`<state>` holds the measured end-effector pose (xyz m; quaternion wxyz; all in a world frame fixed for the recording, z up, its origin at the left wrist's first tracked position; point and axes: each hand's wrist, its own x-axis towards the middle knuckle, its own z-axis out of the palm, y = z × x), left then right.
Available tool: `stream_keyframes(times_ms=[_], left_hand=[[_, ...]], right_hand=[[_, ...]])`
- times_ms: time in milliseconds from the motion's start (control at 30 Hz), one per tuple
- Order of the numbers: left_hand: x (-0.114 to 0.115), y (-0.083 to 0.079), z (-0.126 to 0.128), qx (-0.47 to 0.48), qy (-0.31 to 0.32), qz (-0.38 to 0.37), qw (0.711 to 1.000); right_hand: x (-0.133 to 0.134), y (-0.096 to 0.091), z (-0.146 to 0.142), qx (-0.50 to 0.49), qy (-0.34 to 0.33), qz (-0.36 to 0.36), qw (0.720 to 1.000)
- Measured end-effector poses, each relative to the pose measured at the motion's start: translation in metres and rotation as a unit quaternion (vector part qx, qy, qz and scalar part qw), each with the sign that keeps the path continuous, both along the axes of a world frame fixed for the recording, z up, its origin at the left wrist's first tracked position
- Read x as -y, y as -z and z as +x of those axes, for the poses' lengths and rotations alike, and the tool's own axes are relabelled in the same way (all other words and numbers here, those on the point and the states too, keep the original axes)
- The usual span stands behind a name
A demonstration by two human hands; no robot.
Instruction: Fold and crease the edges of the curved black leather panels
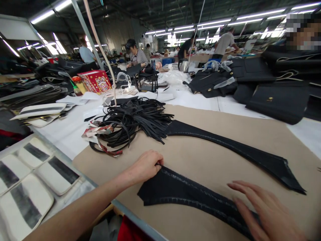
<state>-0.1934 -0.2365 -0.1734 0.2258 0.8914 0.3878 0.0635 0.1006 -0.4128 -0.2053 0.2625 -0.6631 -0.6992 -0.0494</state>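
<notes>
A long curved black leather piece (190, 195) lies on the brown board (215, 134) right in front of me. My left hand (146, 165) is curled, its fingers pinching the piece's upper left edge. My right hand (265, 209) lies flat with fingers stretched out, pressing on the right part of the same piece. A second, longer curved black leather piece (240, 152) lies further back on the board, touched by neither hand.
A heap of thin black leather strips (132, 122) sits at the board's far left corner. White pads with black stripes (37, 174) lie at left. Black bags (273, 97) are piled at right, a red box (95, 81) at back left. People work at far tables.
</notes>
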Motion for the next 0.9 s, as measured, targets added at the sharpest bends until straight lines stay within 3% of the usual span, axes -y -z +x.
stream_keyframes(times_ms=[133, 267, 533, 700, 900], left_hand=[[0.000, -0.004, 0.001, -0.004, 0.016, 0.016, 1.000], [0.001, -0.003, -0.001, -0.006, 0.038, 0.043, 0.998], [0.003, 0.007, -0.009, -0.014, 0.086, 0.101, 0.991], [0.007, 0.008, -0.017, -0.044, 0.165, 0.215, 0.961], [0.011, 0.021, -0.022, -0.027, 0.223, 0.306, 0.925]], right_hand=[[-0.049, -0.019, -0.070, -0.069, -0.115, -0.082, 0.988], [-0.088, -0.018, -0.111, -0.051, -0.135, -0.179, 0.973], [-0.098, -0.006, -0.113, -0.078, -0.171, -0.149, 0.971], [-0.093, -0.005, -0.111, -0.060, -0.203, -0.136, 0.968], [-0.085, 0.001, -0.110, 0.008, -0.243, -0.121, 0.962]])
